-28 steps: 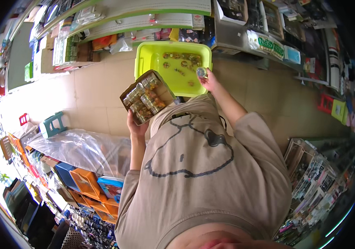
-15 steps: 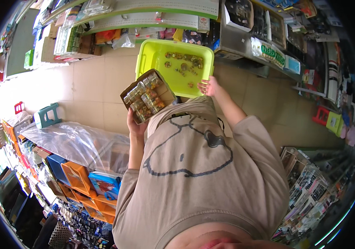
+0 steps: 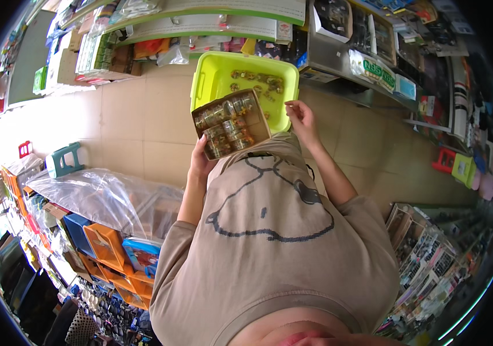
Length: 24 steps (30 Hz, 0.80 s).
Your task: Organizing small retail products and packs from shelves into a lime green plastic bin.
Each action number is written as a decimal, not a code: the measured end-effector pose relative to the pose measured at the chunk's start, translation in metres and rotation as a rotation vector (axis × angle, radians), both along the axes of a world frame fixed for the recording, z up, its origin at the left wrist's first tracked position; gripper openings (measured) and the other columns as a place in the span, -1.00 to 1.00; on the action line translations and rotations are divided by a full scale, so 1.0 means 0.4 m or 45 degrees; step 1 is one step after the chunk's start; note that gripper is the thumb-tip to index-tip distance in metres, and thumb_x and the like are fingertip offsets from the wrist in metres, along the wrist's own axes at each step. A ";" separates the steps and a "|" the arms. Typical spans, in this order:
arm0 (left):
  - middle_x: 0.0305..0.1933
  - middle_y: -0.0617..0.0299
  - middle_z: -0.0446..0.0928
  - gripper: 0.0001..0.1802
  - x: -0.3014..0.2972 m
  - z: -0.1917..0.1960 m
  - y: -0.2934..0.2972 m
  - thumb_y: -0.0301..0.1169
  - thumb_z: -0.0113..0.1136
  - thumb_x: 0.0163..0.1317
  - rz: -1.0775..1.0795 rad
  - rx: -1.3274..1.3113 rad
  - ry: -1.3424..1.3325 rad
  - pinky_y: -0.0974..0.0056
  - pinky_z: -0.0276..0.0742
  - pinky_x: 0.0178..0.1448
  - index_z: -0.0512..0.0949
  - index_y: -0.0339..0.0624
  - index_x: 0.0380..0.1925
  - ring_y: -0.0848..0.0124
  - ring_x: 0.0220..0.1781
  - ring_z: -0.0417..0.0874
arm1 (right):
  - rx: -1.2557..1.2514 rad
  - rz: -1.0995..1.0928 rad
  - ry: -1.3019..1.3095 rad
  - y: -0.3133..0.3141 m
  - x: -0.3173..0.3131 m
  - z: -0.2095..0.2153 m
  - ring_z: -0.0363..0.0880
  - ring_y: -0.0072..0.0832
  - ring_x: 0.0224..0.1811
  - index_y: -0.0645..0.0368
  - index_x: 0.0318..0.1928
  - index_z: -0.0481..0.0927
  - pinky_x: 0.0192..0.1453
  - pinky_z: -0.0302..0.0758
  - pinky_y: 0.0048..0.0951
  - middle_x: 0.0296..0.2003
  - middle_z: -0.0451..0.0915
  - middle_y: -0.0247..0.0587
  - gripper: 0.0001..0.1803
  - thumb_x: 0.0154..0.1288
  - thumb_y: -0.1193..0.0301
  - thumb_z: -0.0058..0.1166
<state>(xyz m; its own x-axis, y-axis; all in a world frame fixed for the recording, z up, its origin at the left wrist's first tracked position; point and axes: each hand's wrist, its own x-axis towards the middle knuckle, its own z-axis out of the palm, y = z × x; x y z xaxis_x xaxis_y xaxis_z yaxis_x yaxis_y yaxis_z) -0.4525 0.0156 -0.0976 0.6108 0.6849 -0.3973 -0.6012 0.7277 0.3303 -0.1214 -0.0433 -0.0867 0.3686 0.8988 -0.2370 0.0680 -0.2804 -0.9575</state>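
A shallow brown cardboard box point(image 3: 265, 128) is tilted over the near side of a lime-green plastic bin point(image 3: 196, 86). My left hand point(image 3: 201, 157) grips the box by its near left corner. Rows of small clear round containers point(image 3: 219, 115) with colourful contents fill much of the box, leaving bare cardboard along its right side. Several small round pieces point(image 3: 258, 77) lie scattered on the bin floor, some hidden behind the box. My right hand point(image 3: 303, 120) is beside the bin's right rim, fingers loosely bent and slightly apart, with nothing visible in them.
Shelves with green edges point(image 3: 212, 18) and packed goods stand beyond the bin. A metal counter point(image 3: 339, 63) with boxes is at the far right. To the left are a teal stool point(image 3: 65, 160) and a plastic-covered stack point(image 3: 108, 193) near orange drawers point(image 3: 107, 245). Tiled floor point(image 3: 125, 109) lies between.
The cardboard box has moved right with my left hand and now covers more of the bin. My right hand has shifted slightly right, and its fingers are more bent.
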 end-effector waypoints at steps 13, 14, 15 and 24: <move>0.31 0.00 0.42 -0.40 0.037 0.027 -0.020 -0.12 0.08 0.38 -0.109 0.033 0.178 -0.08 0.35 0.42 0.30 -0.18 0.32 0.09 0.31 0.46 | 0.195 0.657 -1.313 0.098 -0.146 0.291 0.44 -0.24 0.06 0.10 0.09 0.51 0.12 0.41 -0.20 -0.05 0.36 -0.18 -0.40 -0.04 0.45 0.40; 0.31 0.00 0.42 -0.39 0.036 0.020 -0.020 -0.11 0.07 0.38 -0.129 0.007 0.170 -0.09 0.35 0.42 0.29 -0.19 0.32 0.08 0.31 0.46 | 0.207 0.637 -1.316 0.100 -0.152 0.290 0.44 -0.24 0.04 0.13 0.05 0.53 0.10 0.41 -0.19 -0.09 0.38 -0.16 -0.42 -0.07 0.48 0.40; 0.31 -0.01 0.42 -0.39 0.034 0.015 -0.024 -0.10 0.06 0.38 -0.150 -0.019 0.162 -0.10 0.35 0.41 0.29 -0.19 0.32 0.07 0.31 0.45 | 0.208 0.645 -1.315 0.097 -0.158 0.289 0.44 -0.24 0.04 0.13 0.05 0.53 0.10 0.41 -0.19 -0.09 0.38 -0.16 -0.42 -0.07 0.48 0.40; 0.32 0.05 0.39 -0.41 0.043 0.029 -0.018 -0.17 0.08 0.39 -0.127 -0.131 0.107 -0.06 0.39 0.40 0.25 -0.14 0.33 0.13 0.32 0.45 | 0.231 0.583 -1.428 0.117 -0.173 0.274 0.46 -0.26 -0.02 0.17 -0.08 0.59 0.07 0.43 -0.25 -0.15 0.42 -0.19 -0.58 -0.04 0.53 0.34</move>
<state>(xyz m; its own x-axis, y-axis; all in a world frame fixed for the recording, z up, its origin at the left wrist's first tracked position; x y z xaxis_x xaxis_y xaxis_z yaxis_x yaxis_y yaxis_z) -0.4354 0.0086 -0.0861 0.6355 0.5755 -0.5147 -0.4975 0.8150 0.2970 -0.1905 0.0034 0.0228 -0.0705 0.9860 0.1508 0.9376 0.1171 -0.3274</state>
